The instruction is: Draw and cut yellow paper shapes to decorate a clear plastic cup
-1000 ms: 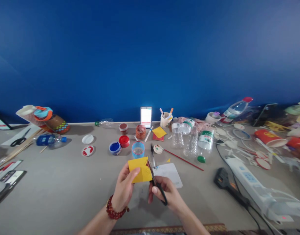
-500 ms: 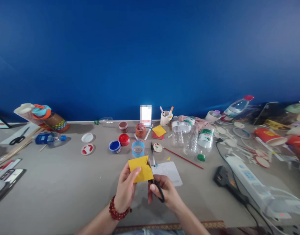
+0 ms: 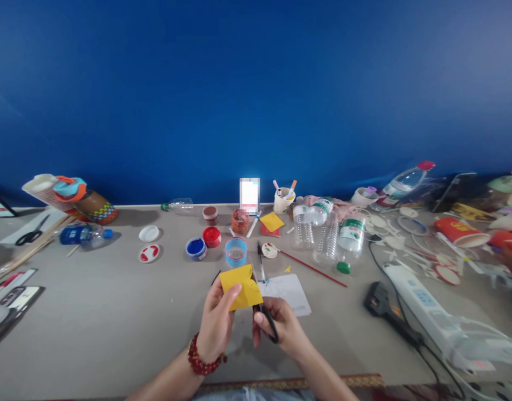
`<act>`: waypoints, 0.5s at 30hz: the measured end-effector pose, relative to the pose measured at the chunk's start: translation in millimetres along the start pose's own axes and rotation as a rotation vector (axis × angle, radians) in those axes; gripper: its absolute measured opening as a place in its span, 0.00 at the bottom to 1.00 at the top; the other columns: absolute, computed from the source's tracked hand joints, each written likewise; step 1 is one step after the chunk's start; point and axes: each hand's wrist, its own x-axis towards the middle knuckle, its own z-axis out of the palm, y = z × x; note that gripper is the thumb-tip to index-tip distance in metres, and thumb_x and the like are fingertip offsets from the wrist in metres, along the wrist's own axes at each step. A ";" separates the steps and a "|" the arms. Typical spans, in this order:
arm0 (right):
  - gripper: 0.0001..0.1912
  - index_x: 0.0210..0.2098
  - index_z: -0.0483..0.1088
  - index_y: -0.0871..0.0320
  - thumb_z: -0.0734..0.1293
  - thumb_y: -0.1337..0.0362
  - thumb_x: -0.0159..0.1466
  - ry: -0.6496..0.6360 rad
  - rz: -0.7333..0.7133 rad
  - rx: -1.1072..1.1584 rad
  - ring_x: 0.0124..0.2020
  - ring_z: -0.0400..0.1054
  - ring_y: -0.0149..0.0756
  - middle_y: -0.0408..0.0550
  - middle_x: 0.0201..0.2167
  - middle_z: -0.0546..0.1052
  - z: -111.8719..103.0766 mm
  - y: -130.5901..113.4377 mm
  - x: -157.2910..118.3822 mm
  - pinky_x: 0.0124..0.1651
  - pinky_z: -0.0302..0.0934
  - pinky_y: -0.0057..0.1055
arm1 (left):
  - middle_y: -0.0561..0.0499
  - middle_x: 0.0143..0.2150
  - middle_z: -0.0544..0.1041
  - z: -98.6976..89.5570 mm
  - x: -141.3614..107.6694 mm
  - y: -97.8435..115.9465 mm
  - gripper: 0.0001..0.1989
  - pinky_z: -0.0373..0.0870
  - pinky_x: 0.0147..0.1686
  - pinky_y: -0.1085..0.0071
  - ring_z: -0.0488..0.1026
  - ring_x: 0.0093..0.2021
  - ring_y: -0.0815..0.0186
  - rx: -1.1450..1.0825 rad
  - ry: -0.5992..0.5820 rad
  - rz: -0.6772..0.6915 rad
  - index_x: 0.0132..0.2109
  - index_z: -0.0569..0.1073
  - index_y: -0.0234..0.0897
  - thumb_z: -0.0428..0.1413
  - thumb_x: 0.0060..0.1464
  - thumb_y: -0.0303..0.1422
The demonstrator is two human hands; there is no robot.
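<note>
the yellow paper sits raised above the table, gripped by the left hand: thumb pressed flat on its face, other fingers behind and mostly hidden. the right hand is closed around the handle of the scissors.

governing relation: the paper lies up and to the left of the right fingers; the scissors' long axis slants from lower right to upper left, blades alongside the paper's right edge. the right hand is nearer that edge; the left hand covers the opposite side. whether the blades are parted cannot be told.

materials: the paper is thin, matte and roughly square, with a curved dark line near its right side. the scissors show dark looped grips and slim metal blades. beyond stand a round, clear, blue-banded tub and a smooth white sheet lying flat.
</note>
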 end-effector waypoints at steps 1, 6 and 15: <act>0.29 0.25 0.67 0.60 0.69 0.37 0.52 0.000 -0.001 0.005 0.13 0.60 0.28 0.43 0.14 0.72 0.2 -0.2 0.1 0.20 0.48 0.24 | 0.47 0.38 0.81 0.4 -0.2 0.2 0.16 0.73 0.37 0.70 0.79 0.37 0.60 -0.006 -0.003 0.000 0.42 0.76 0.35 0.65 0.46 0.36; 0.29 0.24 0.67 0.60 0.69 0.37 0.52 0.003 -0.011 -0.007 0.13 0.58 0.27 0.43 0.13 0.71 0.7 -1.1 0.8 0.20 0.48 0.24 | 0.47 0.38 0.81 0.4 -0.3 -0.8 0.15 0.73 0.36 0.70 0.79 0.36 0.61 -0.013 -0.010 -0.010 0.42 0.76 0.36 0.65 0.47 0.36; 0.30 0.26 0.67 0.60 0.68 0.36 0.52 0.009 -0.006 -0.038 0.12 0.59 0.28 0.42 0.13 0.71 -2.4 5.6 0.9 0.19 0.48 0.24 | 0.48 0.38 0.81 -2.2 0.9 -3.2 0.15 0.73 0.37 0.70 0.79 0.36 0.60 -0.010 -0.015 -0.009 0.42 0.76 0.36 0.65 0.47 0.36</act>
